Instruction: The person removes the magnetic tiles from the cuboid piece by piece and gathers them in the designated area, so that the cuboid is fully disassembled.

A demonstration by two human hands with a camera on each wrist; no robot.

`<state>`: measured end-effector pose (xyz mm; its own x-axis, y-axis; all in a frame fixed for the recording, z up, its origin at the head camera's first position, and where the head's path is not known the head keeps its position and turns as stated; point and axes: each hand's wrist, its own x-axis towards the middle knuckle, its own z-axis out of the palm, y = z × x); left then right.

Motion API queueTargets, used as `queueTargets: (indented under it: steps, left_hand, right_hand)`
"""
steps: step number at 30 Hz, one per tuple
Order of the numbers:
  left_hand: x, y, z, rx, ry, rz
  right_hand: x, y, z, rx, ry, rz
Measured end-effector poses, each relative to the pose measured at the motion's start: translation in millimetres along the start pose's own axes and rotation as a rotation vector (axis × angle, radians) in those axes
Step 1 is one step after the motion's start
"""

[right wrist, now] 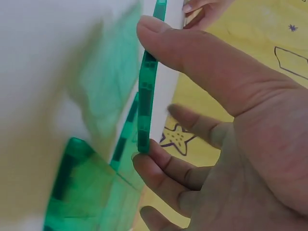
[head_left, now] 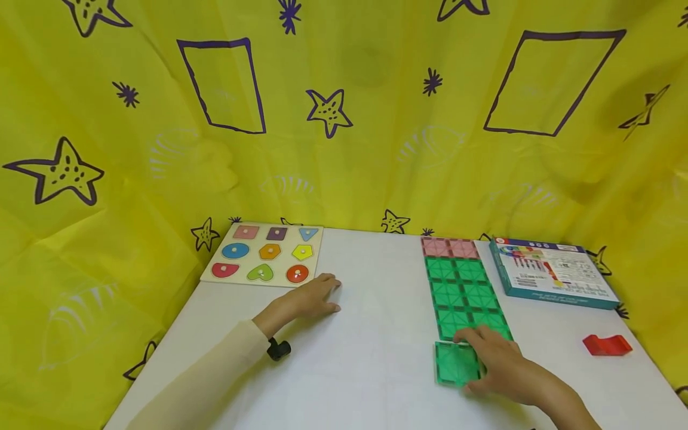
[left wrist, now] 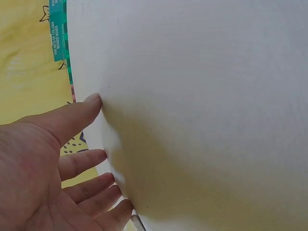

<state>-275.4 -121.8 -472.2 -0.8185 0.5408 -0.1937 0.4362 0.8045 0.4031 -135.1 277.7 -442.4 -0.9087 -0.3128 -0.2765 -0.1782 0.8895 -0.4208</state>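
Observation:
My right hand (head_left: 502, 364) pinches a square, see-through green magnetic tile (head_left: 455, 364) by its edges, thumb on one side and fingers on the other. In the right wrist view the held tile (right wrist: 146, 106) shows edge-on, raised over the table with its green shadow beside it. Just beyond it lie two columns of flat tiles: green tiles (head_left: 448, 295) nearer me and a pink row (head_left: 448, 247) at the far end. My left hand (head_left: 312, 297) holds nothing; its fingertips rest on the white table, fingers spread and slightly bent, near the shape puzzle board (head_left: 279, 276).
Right of the tile columns lies a flat teal-edged box (head_left: 553, 272). Nearer me on that side is a red curved block (head_left: 607, 345). The puzzle board at the back left carries several coloured knobbed shapes. A yellow patterned curtain (head_left: 365, 167) hangs behind the white table (head_left: 371, 334).

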Motion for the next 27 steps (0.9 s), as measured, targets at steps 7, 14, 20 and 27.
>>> queueTargets:
  steps: [7,14,20,27]
  left_hand:
    - [-0.1,-3.1,1.0,0.022,0.0,0.002]
    - [-1.8,-3.5,1.3,0.023,0.004,0.003]
    - [-2.9,-2.6,0.8,0.017,-0.004,-0.006]
    - [-6.1,-0.5,3.0,0.021,-0.018,-0.027]
  right_hand:
    - [0.2,6.7,7.5,-0.021,-0.012,0.018]
    - [1.1,12.5,9.6,-0.072,0.025,0.041]
    - [0.6,15.5,10.6,-0.072,0.02,0.05]
    - [1.1,14.8,5.9,-0.05,0.024,0.044]
